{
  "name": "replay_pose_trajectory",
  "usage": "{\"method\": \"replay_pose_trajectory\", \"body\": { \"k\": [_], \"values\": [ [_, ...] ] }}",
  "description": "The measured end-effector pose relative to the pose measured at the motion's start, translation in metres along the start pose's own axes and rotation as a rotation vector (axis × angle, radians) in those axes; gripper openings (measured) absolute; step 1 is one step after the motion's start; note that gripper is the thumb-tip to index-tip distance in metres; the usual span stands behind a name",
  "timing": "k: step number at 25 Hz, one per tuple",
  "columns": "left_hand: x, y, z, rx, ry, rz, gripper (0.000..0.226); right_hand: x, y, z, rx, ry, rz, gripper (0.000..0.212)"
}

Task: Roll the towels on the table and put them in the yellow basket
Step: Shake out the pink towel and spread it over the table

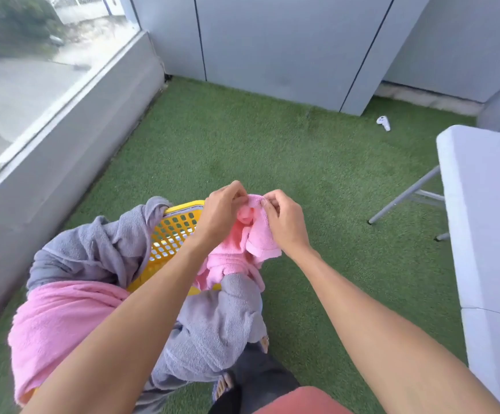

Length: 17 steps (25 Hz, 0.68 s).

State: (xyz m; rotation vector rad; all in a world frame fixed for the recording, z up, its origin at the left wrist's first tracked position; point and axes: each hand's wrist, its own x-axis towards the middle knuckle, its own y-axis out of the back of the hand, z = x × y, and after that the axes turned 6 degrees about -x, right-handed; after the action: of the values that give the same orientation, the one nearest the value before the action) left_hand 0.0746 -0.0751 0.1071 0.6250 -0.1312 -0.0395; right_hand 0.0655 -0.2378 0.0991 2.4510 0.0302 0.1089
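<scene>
Bare forearms reach forward; left hand (223, 209) and right hand (284, 222) pinch top edge of fluffy pink towel (236, 255) above perforated yellow basket (171, 234); grey towels (93, 249) drape over rim.

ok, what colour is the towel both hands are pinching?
Pink towel, pinched at its top edge by the left hand and right hand; the head view shows it.

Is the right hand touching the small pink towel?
Touching. The head view shows the right hand pinching the small pink towel's top edge.
</scene>
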Motion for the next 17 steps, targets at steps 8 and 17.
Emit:
{"method": "replay_pose_trajectory", "body": {
  "k": [8,17],
  "values": [
    [0.051,0.020,0.222,-0.146,-0.469,-0.001,0.009,-0.021,0.218,-0.083,-0.012,0.110,0.410,0.011],
    [0.021,-0.063,0.320,-0.215,-0.765,-0.177,0.017,-0.021,0.358,-0.068,-0.273,-0.054,0.462,0.017]
  ]
}}
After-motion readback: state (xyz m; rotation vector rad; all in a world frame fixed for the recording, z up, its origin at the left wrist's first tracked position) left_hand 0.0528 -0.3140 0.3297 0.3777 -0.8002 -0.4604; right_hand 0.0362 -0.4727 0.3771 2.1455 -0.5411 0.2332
